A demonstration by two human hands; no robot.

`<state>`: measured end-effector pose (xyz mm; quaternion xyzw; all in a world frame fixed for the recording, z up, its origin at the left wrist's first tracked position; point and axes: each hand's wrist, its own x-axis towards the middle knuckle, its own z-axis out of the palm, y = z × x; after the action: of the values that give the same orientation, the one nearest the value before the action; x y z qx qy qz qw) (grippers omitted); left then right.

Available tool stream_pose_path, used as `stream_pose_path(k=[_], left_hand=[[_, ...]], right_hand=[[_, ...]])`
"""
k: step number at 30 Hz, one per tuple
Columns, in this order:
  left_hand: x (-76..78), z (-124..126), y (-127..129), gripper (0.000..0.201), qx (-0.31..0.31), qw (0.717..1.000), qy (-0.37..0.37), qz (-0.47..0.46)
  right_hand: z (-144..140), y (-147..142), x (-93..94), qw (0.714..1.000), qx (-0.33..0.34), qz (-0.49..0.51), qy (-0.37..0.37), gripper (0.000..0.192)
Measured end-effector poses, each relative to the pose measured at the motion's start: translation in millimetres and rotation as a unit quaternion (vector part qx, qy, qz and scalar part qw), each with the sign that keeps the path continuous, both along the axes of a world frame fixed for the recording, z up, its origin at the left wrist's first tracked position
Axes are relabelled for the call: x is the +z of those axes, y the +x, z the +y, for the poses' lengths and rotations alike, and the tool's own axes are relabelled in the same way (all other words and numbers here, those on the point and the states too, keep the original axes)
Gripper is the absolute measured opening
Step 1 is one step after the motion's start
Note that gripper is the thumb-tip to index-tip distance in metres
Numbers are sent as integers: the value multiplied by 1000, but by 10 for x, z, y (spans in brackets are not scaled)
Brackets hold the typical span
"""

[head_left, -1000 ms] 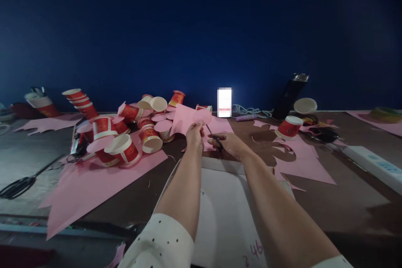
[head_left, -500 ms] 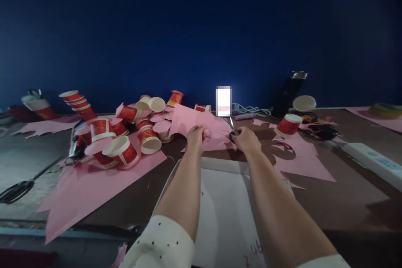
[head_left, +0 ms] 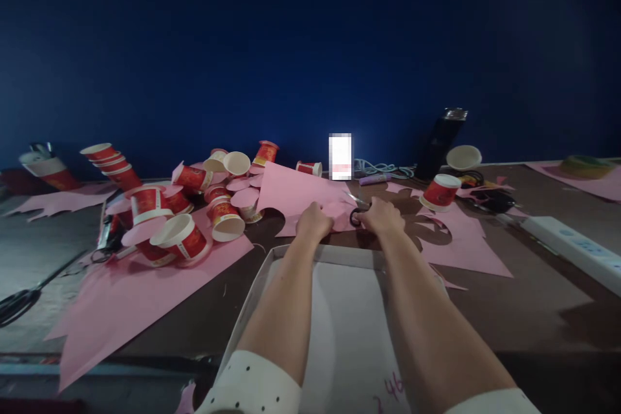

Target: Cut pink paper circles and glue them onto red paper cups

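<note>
On the floor of the white box [head_left: 349, 323], nearer the wearer than both hands, pinkish handwriting ends in "46"; a mark before it may be a 2. The red paper cups left of the left hand carry printing and pale label strips too small to read, as does the red cup [head_left: 440, 193] right of the right hand. The phone [head_left: 340, 157] standing beyond the hands has a glaring, blocky screen with no legible words.

The right hand [head_left: 385, 217] is closed around the black handles of the scissors [head_left: 356, 215], whose blades reach forward and left over the pink sheet [head_left: 295, 197]. That sheet lies in front of the left hand [head_left: 315, 223] and spreads to its left, one corner raised. The left hand is curled with its knuckles toward the camera, low against the paper; whether its fingertips pinch anything cannot be told. Pink paper shows between the hands.

Half a second ago, the left hand was farther from the right and a pink disc stood at its fingertips; now the hand has dropped and moved rightward, and the disc no longer shows above it. The scissors pointed more steeply forward then; now they slant left.
</note>
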<state>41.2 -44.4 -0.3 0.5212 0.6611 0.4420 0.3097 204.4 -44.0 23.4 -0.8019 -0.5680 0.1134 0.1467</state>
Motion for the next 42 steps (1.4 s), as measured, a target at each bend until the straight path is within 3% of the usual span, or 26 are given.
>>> stream_pose_path(k=[4, 7, 12, 18, 23, 29, 34, 36, 38, 39, 41, 42], left_hand=[[56, -85, 13, 34, -6, 989, -46, 141], [90, -137, 51, 35, -4, 967, -57, 249], [105, -165, 118, 34, 25, 926, -41, 374], [38, -130, 129, 32, 42, 921, 13, 388], [-27, -112, 117, 33, 62, 922, 45, 378], [-12, -90, 109, 35, 58, 923, 45, 379], [11, -89, 106, 32, 70, 926, 53, 366], [25, -94, 102, 33, 72, 934, 62, 343], [39, -98, 94, 34, 77, 947, 79, 302], [45, -96, 88, 33, 82, 953, 88, 276], [51, -83, 71, 31, 87, 965, 117, 217], [52, -70, 61, 30, 81, 970, 134, 184]], right_hand=[[-48, -23, -5, 1000, -22, -7, 7, 61], [-15, -69, 41, 999, -23, -13, 31, 51], [424, 83, 207, 997, 43, -23, 53, 36], [1026, 485, 188, 968, 148, -193, 61, 34], [1244, 482, 74, 954, 173, -239, 54, 31], [1299, 402, 80, 948, 192, -247, 64, 30], [1047, 406, 402, 952, 173, -233, 95, 30], [854, 357, 570, 974, 135, -109, 148, 31], [630, 260, 659, 967, 145, 103, 183, 30], [517, 195, 657, 940, 156, 242, 184, 29], [314, 44, 557, 847, 145, 491, 141, 31], [232, -34, 469, 804, 123, 566, 132, 30]])
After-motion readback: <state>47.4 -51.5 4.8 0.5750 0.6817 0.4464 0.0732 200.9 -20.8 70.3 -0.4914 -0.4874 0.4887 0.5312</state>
